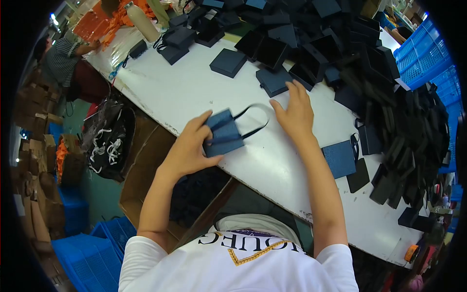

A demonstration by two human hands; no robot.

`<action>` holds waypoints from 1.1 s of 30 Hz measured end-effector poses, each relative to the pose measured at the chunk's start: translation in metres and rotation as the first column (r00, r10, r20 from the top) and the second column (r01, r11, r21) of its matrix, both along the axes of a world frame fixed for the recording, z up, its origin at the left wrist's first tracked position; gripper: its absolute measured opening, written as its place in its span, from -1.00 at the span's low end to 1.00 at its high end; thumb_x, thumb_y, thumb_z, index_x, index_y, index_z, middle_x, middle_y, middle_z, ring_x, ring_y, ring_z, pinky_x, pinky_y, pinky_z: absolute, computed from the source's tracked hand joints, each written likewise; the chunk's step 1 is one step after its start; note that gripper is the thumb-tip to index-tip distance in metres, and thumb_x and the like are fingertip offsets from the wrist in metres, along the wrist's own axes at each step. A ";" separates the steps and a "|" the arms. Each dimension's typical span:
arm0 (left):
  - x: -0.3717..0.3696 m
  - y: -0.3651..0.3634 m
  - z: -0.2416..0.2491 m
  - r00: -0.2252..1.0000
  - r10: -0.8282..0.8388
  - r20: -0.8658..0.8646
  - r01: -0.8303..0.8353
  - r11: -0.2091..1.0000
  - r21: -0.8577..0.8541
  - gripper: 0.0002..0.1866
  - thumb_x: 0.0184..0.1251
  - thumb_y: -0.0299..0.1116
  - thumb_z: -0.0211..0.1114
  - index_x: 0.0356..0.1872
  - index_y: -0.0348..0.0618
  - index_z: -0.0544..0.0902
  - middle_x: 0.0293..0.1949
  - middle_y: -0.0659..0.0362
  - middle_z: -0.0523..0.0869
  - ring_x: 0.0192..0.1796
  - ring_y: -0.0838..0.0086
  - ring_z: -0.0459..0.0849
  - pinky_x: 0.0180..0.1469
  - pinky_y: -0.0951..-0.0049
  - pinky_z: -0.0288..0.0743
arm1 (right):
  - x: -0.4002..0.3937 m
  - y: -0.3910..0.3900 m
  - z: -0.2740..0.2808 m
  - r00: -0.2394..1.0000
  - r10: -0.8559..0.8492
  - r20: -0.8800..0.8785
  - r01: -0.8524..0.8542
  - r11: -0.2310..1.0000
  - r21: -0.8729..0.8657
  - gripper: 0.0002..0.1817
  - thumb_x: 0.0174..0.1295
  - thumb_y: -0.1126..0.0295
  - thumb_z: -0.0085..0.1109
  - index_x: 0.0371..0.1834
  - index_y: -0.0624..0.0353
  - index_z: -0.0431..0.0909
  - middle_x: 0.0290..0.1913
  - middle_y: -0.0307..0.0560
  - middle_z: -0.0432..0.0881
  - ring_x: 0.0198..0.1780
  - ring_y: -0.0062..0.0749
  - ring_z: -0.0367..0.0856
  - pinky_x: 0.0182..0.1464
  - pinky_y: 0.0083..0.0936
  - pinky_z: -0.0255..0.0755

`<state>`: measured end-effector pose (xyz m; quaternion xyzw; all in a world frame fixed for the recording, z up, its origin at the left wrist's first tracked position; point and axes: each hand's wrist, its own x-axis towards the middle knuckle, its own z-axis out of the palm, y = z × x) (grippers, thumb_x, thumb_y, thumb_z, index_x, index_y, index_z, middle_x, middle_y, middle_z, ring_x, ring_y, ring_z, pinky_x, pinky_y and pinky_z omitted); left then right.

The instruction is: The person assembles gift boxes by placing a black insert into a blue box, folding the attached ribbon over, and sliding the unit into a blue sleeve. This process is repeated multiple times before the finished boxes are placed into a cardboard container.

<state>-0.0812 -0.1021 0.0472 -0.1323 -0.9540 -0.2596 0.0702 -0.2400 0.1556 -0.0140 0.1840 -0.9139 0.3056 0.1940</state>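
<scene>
Near the table's front edge, my left hand (188, 148) grips a small dark blue bag (224, 132) by its left side. Two black ribbon handles (254, 119) stick out from the bag to the right. My right hand (296, 111) is raised over the table with thumb and fingers apart, holding nothing, just below a dark blue box (273, 81). Another dark blue box (228, 63) lies farther back. To the right of my right forearm, a blue bag (339, 159) rests flat with a black ribbon.
A large heap of dark boxes (408, 126) covers the table's right and back. A bottle (142, 22) stands at the back left of the white table (170, 92). Blue crates (422, 53) are at the right, an open carton (141, 165) below left. Another person (61, 61) is at far left.
</scene>
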 end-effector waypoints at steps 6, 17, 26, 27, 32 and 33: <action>0.017 -0.002 -0.036 0.984 0.078 0.160 -0.084 0.996 0.027 -0.47 -0.10 -0.36 0.71 -0.27 -0.19 0.46 0.56 -0.28 0.31 0.54 -0.22 0.35 0.43 0.05 0.44 | -0.036 -0.029 -0.019 0.991 -0.092 0.099 0.068 0.974 0.217 -0.21 0.12 0.18 0.56 0.34 0.36 0.43 0.51 0.33 0.33 0.38 0.24 0.45 0.30 -0.01 0.49; 0.030 -0.002 -0.054 0.992 0.113 0.058 -0.121 0.979 0.161 -0.39 -0.19 -0.44 0.73 -0.26 -0.11 0.38 0.53 -0.13 0.40 0.50 -0.12 0.42 0.47 0.08 0.40 | 0.042 0.039 0.017 0.652 0.008 0.758 0.318 0.905 -0.284 -0.47 0.54 0.02 -0.01 0.18 0.28 0.65 -0.18 0.30 0.77 -0.03 0.16 0.79 0.06 -0.10 0.58; 0.046 -0.020 -0.046 0.995 0.072 0.063 -0.080 0.986 0.144 -0.43 -0.16 -0.48 0.73 -0.29 -0.12 0.40 0.53 -0.16 0.42 0.49 -0.14 0.43 0.43 0.09 0.44 | 0.058 0.046 0.035 0.921 0.313 0.231 -0.368 0.893 0.257 -0.09 0.08 0.37 0.49 0.58 0.18 0.33 0.61 0.20 0.25 0.60 0.15 0.23 0.59 -0.10 0.20; 0.045 -0.020 -0.046 0.996 0.060 0.061 -0.069 0.987 0.147 -0.42 -0.16 -0.48 0.73 -0.29 -0.12 0.40 0.53 -0.16 0.41 0.49 -0.15 0.43 0.43 0.09 0.44 | 0.050 0.043 0.035 0.890 0.380 0.252 -0.447 0.834 0.322 0.03 -0.05 0.45 0.56 0.61 0.18 0.30 0.63 0.18 0.21 0.62 0.13 0.19 0.64 -0.13 0.14; 0.047 -0.017 -0.051 0.991 0.103 0.081 -0.120 0.960 0.253 -0.40 -0.18 -0.50 0.74 -0.29 -0.12 0.38 0.53 -0.15 0.41 0.51 -0.15 0.41 0.45 0.09 0.41 | 0.033 0.025 0.040 0.830 0.431 0.355 -0.460 0.888 -0.004 0.11 -0.17 0.40 0.64 0.59 0.22 0.31 0.46 0.19 0.34 0.50 0.06 0.35 0.54 -0.19 0.29; 0.047 -0.016 -0.053 0.991 0.113 0.069 -0.128 0.956 0.263 -0.40 -0.18 -0.50 0.74 -0.29 -0.12 0.38 0.53 -0.15 0.42 0.51 -0.16 0.41 0.45 0.09 0.41 | 0.046 0.016 0.052 0.794 0.456 0.402 -0.428 0.889 -0.162 0.12 -0.19 0.39 0.66 0.58 0.22 0.32 0.42 0.19 0.37 0.47 0.05 0.38 0.52 -0.20 0.32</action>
